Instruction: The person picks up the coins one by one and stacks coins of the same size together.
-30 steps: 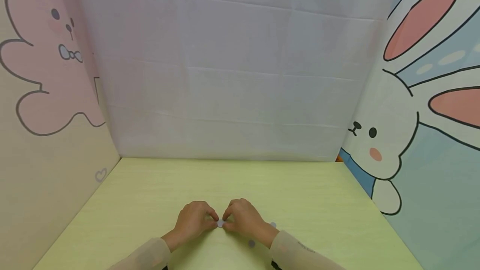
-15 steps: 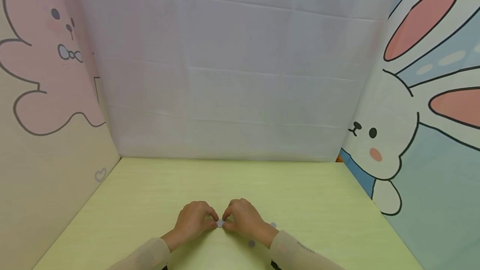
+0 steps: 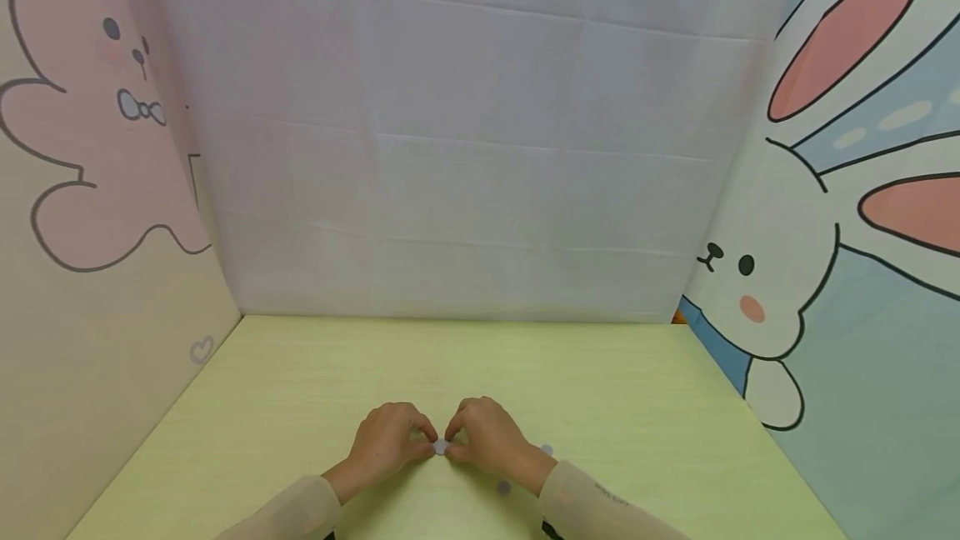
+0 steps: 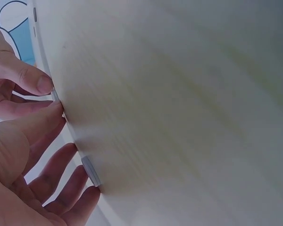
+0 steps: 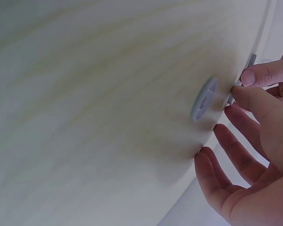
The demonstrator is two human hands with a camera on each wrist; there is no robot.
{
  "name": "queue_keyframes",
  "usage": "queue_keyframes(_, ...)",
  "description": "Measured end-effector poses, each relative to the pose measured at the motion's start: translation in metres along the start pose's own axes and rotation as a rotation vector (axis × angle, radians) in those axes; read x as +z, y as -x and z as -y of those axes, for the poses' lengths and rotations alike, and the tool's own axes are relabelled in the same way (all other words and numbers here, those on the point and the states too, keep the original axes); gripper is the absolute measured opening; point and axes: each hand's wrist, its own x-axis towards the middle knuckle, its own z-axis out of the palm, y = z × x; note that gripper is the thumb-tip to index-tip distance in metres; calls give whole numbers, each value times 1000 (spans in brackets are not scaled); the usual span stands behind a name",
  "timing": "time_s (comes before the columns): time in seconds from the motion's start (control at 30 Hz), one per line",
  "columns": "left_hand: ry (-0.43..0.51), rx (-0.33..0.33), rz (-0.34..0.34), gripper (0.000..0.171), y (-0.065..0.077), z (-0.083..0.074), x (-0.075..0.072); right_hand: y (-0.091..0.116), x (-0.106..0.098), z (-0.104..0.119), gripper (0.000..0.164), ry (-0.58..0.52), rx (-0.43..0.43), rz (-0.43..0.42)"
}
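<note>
Bench: a yellow-green bench (image 3: 330, 373) is enclosed on three sides.
Back: a creased pale sheet (image 3: 465, 148) is hung.
Left side: a pink cartoon animal (image 3: 112, 140) is printed.
Right side: a white rabbit (image 3: 780, 273) is printed.
Small disc: the small disc (image 3: 441, 447) is pinched at opposite edges by the left hand (image 3: 386, 440) and right hand (image 3: 491, 437).
Right wrist: a second disc (image 3: 547, 449) is seen just beyond, a third disc (image 3: 504, 487) nearer the viewer.

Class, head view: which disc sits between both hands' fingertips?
The leftmost disc, between left hand and right hand; the rightmost disc and lower disc lie by the right wrist.
</note>
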Motion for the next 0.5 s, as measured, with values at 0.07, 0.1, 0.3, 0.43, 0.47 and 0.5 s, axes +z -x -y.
queue_keyframes(0.07,-2,1,-1,14,0,-1,0,0,0,0,10,0,0,-1)
queue_keyframes(0.1,-3,2,-1,14,0,-1,-1,0,0,0,10,0,1,-1)
queue_keyframes(0.3,-6,5,0,13,1,-2,-1,0,0,1,11,-3,-2,-3)
queue_keyframes(0.43,-7,4,1,14,1,-2,-1,0,0,1,11,2,-2,-4)
queue_keyframes(0.47,-9,4,1,14,1,-2,-1,0,0,1,11,2,1,-3)
queue_keyframes(0.5,-9,5,1,14,1,-2,-1,0,0,1,11,2,3,-2)
